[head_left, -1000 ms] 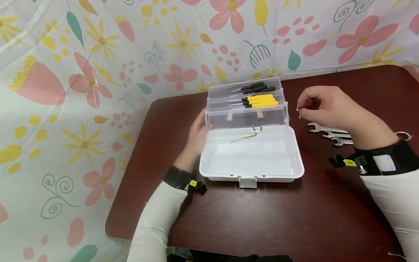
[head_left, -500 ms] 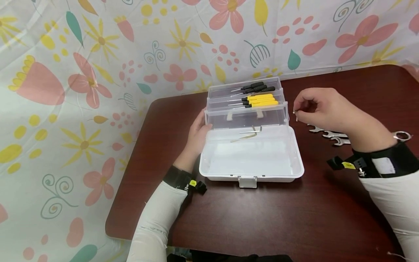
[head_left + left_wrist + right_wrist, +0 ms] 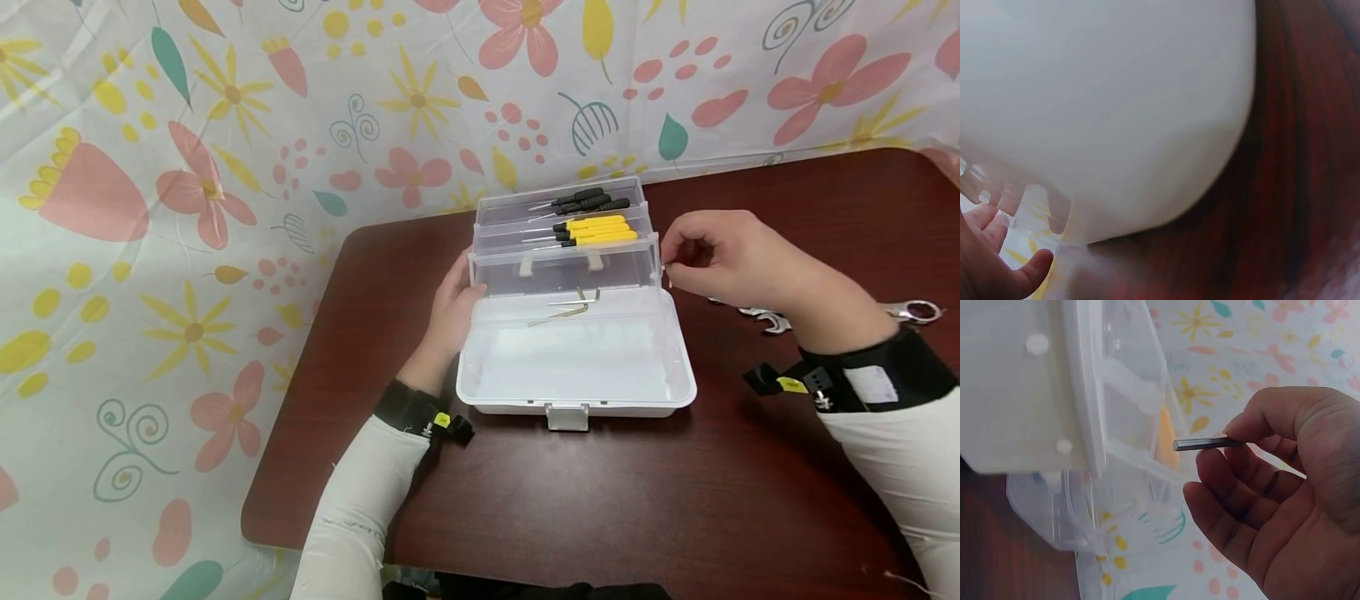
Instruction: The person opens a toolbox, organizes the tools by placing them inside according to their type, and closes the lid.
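Note:
A white toolbox stands on the table with its clear tiered trays raised at the back. My left hand holds the trays' left edge, thumb toward the front; the left wrist view shows this thumb beside the clear plastic. Between thumb and fingers, my right hand pinches a short metal hex key, its six-sided end sticking out. That hand is just right of the trays. Inside the box lie a silver hex key and a gold-coloured one.
Several yellow screwdrivers lie in the middle tray and black screwdrivers in the top one. Open-ended wrenches lie under the right forearm, partly hidden. A latch juts from the box front. Behind the table hangs a flowered cloth.
My right hand has moved left and slightly toward me, bringing the pinched hex key up to the trays' right side. The left hand and the toolbox have stayed put.

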### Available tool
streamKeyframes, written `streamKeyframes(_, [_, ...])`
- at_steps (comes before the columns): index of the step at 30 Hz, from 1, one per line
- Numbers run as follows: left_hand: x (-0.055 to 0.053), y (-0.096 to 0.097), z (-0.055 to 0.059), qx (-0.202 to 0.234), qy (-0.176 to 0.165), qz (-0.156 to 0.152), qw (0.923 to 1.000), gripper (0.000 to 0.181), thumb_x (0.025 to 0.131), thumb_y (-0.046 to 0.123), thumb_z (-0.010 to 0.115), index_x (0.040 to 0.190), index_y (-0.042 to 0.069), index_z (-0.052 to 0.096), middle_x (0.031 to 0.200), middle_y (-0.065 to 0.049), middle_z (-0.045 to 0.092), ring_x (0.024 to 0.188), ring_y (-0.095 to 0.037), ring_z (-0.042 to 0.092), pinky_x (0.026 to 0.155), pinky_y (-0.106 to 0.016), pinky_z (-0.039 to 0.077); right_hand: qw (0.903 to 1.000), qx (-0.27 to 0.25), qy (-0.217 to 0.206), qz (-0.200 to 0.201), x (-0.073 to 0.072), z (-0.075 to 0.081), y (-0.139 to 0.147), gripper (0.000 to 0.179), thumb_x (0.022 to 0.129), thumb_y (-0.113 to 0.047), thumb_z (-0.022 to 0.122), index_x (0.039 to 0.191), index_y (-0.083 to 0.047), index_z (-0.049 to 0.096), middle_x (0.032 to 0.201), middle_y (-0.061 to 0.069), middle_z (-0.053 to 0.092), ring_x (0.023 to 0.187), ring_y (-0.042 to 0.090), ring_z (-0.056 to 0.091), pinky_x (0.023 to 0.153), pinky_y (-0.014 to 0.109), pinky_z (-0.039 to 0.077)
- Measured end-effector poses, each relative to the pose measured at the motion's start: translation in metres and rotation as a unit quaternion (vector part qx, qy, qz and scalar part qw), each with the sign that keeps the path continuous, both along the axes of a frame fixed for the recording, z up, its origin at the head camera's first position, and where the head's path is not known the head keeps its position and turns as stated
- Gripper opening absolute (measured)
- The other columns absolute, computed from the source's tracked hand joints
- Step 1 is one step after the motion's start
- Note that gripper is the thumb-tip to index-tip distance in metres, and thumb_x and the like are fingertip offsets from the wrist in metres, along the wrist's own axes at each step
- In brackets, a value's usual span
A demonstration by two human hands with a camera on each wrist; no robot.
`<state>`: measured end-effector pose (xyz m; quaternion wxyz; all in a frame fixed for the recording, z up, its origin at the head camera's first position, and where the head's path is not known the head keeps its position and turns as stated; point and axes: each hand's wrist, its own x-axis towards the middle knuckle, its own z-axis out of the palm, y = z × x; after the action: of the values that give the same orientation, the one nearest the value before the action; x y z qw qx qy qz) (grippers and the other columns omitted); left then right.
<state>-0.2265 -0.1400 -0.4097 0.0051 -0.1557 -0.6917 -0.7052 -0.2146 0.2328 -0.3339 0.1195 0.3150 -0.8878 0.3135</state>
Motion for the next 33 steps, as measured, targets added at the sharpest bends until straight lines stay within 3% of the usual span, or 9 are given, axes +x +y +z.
streamKeyframes(4, [-0.003,-0.001,-0.004,-0.005,-0.001,0.002,1.0000,0.064,0.099,-0.005,0.043,0.161,0.000,0.028,0.161,-0.028,0.038,0.146,-0.055,0.035,0.116,-0.070,0.033,0.9997,0.011,-0.009,0.020,0.005,0.001,-0.007,0.024,0.078,0.005,0.077,0.089,-0.015,0.069,0.082,-0.009,0.062,0.071,0.006,0.051,0.060,0.015,0.042])
streamKeyframes(11, [-0.014,-0.003,-0.023,-0.011,0.009,0.015,0.9998,0.065,0.100,-0.004,0.042,0.162,0.009,0.031,0.162,-0.020,0.041,0.147,-0.050,0.037,0.117,-0.066,0.036,0.9983,0.022,-0.027,0.047,0.011,0.002,-0.015,0.030,0.080,0.007,0.074,0.087,-0.021,0.066,0.083,-0.013,0.061,0.071,0.005,0.052,0.061,0.018,0.045])
streamKeyframes(15, [-0.015,-0.003,-0.027,-0.020,0.017,0.025,0.9994,0.064,0.100,-0.003,0.044,0.161,0.014,0.035,0.160,-0.015,0.046,0.146,-0.048,0.042,0.115,-0.064,0.039,0.9977,0.021,-0.019,0.062,0.012,0.000,-0.018,0.032,0.079,0.008,0.074,0.087,-0.021,0.066,0.084,-0.013,0.061,0.071,0.005,0.051,0.061,0.018,0.044])
streamKeyframes(22, [-0.015,-0.003,-0.027,-0.025,0.025,0.026,0.9990,0.064,0.099,-0.002,0.045,0.161,0.010,0.034,0.159,-0.017,0.047,0.144,-0.049,0.044,0.112,-0.066,0.041,0.9975,0.024,-0.005,0.066,0.012,0.000,-0.020,0.030,0.078,0.009,0.074,0.087,-0.019,0.066,0.083,-0.013,0.060,0.071,0.006,0.050,0.061,0.016,0.043])
streamKeyframes(27, [-0.015,-0.003,-0.027,-0.021,0.012,0.024,0.9994,0.064,0.100,-0.003,0.044,0.161,0.010,0.033,0.160,-0.017,0.046,0.143,-0.050,0.043,0.112,-0.066,0.040,0.9977,0.021,-0.015,0.062,0.010,-0.002,-0.020,0.030,0.080,0.009,0.073,0.087,-0.019,0.066,0.081,-0.013,0.059,0.070,0.005,0.050,0.060,0.018,0.044])
streamKeyframes(33, [-0.009,-0.002,-0.015,-0.017,-0.003,0.019,0.9997,0.065,0.099,-0.004,0.043,0.162,0.006,0.030,0.162,-0.022,0.041,0.146,-0.051,0.039,0.115,-0.066,0.037,0.9973,0.024,-0.013,0.068,0.009,-0.006,-0.021,0.029,0.079,0.009,0.073,0.086,-0.019,0.066,0.080,-0.013,0.058,0.070,0.005,0.050,0.060,0.019,0.044])
